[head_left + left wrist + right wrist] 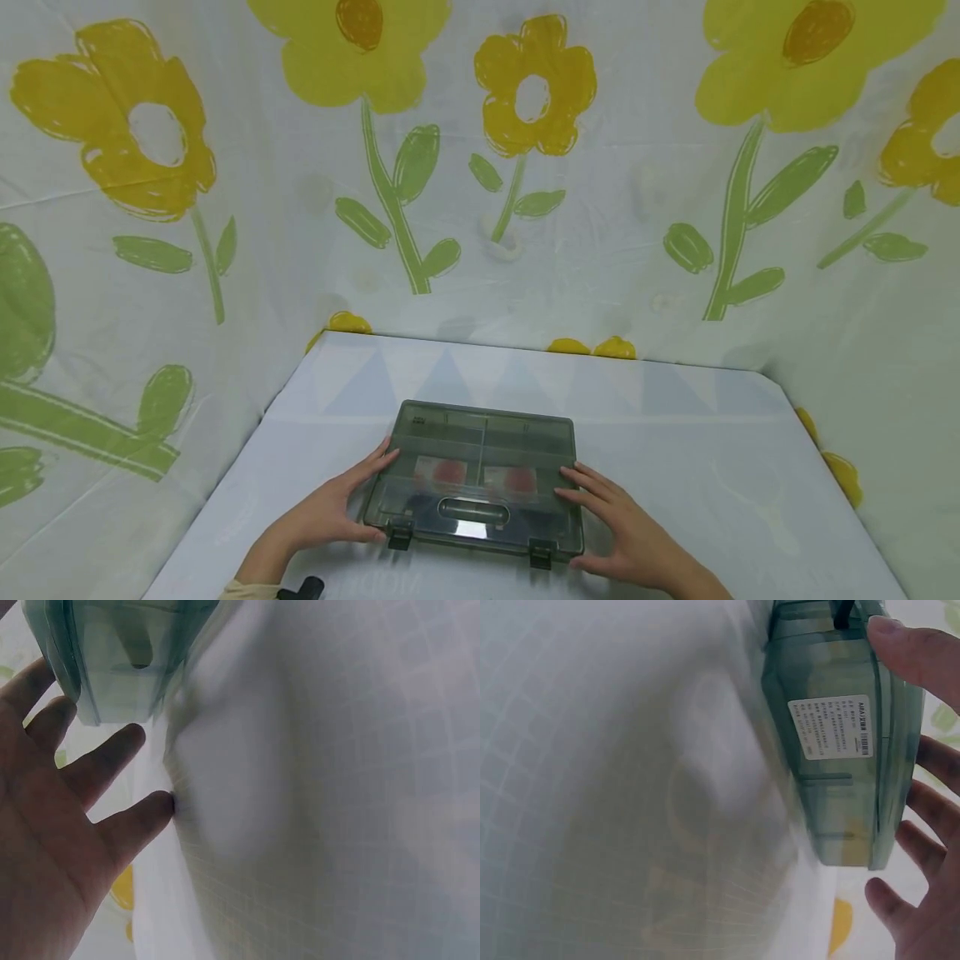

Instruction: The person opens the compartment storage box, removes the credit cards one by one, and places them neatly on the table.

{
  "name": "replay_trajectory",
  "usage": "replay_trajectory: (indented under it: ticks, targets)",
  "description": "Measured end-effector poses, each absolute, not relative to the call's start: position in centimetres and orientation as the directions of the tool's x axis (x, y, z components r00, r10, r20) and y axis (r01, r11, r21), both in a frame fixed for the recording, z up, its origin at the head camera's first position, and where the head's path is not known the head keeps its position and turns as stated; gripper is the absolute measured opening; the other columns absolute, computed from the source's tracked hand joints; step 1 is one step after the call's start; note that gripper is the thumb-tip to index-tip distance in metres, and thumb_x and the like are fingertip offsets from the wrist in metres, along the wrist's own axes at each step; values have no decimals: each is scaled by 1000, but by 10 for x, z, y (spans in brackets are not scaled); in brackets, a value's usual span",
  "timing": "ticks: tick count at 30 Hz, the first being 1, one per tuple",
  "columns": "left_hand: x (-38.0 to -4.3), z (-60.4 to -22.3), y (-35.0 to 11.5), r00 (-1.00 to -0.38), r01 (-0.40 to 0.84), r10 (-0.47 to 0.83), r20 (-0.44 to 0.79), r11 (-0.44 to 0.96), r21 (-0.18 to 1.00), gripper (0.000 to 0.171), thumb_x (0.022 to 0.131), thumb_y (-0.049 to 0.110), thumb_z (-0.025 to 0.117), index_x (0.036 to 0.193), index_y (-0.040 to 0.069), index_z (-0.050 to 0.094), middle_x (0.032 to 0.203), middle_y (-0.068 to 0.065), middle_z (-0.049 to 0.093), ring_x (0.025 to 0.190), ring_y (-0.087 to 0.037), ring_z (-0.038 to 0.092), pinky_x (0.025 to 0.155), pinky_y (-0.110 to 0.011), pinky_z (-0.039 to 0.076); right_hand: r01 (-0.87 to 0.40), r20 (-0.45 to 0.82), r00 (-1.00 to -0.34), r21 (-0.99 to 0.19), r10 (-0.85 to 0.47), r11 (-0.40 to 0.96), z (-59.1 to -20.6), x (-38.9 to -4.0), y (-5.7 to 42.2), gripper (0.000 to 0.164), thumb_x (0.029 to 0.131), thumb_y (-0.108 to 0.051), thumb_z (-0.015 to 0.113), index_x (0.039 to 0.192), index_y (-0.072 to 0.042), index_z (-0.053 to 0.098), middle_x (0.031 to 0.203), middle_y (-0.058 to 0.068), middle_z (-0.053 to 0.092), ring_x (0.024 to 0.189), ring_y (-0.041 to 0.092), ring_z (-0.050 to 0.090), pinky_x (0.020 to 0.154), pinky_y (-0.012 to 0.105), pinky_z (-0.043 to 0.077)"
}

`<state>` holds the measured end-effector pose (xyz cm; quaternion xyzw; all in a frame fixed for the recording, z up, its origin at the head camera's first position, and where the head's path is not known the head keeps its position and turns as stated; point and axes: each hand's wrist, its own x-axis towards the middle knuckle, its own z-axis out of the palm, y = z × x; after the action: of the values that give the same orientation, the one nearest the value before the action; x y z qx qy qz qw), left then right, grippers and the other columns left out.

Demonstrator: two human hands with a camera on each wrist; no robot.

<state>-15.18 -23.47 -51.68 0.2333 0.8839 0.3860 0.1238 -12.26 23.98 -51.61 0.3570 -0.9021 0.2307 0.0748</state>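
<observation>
A dark translucent green plastic storage case (442, 425) lies flat on the table, lid down. Through the lid I see two clear packets with red contents, one on the left (450, 472) and one on the right (521, 479). Its carry handle (472, 511) and two black latches, left (400, 536) and right (541, 553), face me. At the left side, my left hand (322, 510) is spread, fingertips against the case edge. My right hand (633, 533) spans the right side, fingers spread over the lid's edge and thumb at the front corner. A white printed label (832, 727) shows on that side.
The case rests on a white table (675, 475) with pale blue triangles along its back. A white cloth (600, 275) printed with yellow flowers encloses the back and sides. A small black object (306, 588) is by the left wrist.
</observation>
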Motion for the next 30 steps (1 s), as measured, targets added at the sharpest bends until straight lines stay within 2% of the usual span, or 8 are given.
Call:
replay_trajectory:
  ticks: [6, 13, 20, 26, 30]
  targets:
    - [-151, -516, -235, -866, 318, 499, -38, 607, 728, 111, 74, 58, 85, 163, 24, 28, 171, 1, 12, 149, -41, 26, 102, -64, 43, -686, 307, -727, -358, -615, 633, -513, -124, 241, 80, 80, -55, 83, 147, -22, 56, 157, 3, 45, 146, 29, 38, 95, 62, 49]
    - [-153, -512, -237, -866, 312, 498, -39, 599, 738, 108, 75, 57, 85, 162, 22, 31, 170, -3, 15, 148, -44, 28, 102, -69, 41, -686, 317, -727, -378, -610, 622, -507, -126, 243, 76, 79, -49, 86, 145, -21, 58, 154, 4, 50, 144, 28, 41, 96, 62, 48]
    - [-155, -501, -237, -866, 325, 499, -27, 602, 729, 104, 76, 53, 86, 160, 19, 36, 169, -5, 20, 146, -45, 33, 101, -70, 41, -664, 330, -746, -427, -578, 613, -495, -129, 244, 71, 78, -40, 89, 142, -33, 58, 151, -1, 54, 140, 27, 46, 94, 60, 49]
    - [-159, -495, -239, -856, 351, 517, -6, 590, 727, 95, 80, 43, 86, 159, 17, 39, 168, -7, 23, 144, -48, 33, 100, -72, 41, -679, 360, -734, -430, -577, 595, -485, -133, 246, 67, 78, -34, 90, 137, -36, 59, 147, -6, 57, 135, 26, 52, 91, 55, 51]
    - [-163, -487, -240, -856, 340, 516, -10, 580, 740, 89, 82, 38, 85, 158, 23, 41, 166, -7, 27, 144, -47, 34, 99, -72, 41, -676, 351, -735, -440, -580, 591, -476, -137, 247, 58, 81, -36, 87, 134, -37, 61, 144, -8, 59, 130, 26, 56, 89, 56, 52]
